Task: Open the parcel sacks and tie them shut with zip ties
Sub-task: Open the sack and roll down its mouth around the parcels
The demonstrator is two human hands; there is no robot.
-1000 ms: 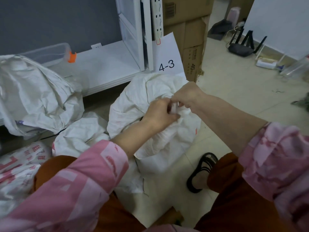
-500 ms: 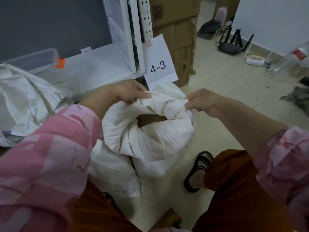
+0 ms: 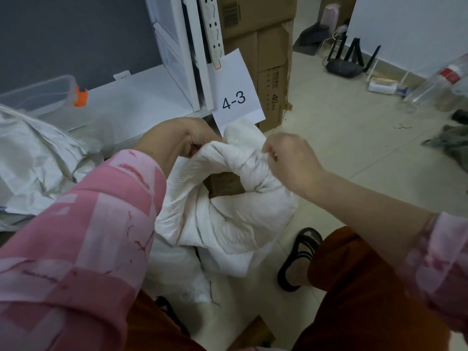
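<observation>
Gripping opposite rolled edges of the sack (image 3: 228,219), left hand (image 3: 182,138) and right hand (image 3: 291,163) spread its mouth, exposing the box (image 3: 222,183) inside.

Single head-worn wide-angle view, looking forward and steeply down from the person's own eye line. Close range: forearms enter from the bottom corners, left hand (image 3: 177,138) and right hand (image 3: 291,163) sit mid-frame at the white sack (image 3: 228,219). Knees and a sandalled foot (image 3: 296,264) fill the lower edge. Floor (image 3: 354,148) and cardboard boxes (image 3: 268,72) run to the top. Edges bow from lens distortion. No second view.
</observation>
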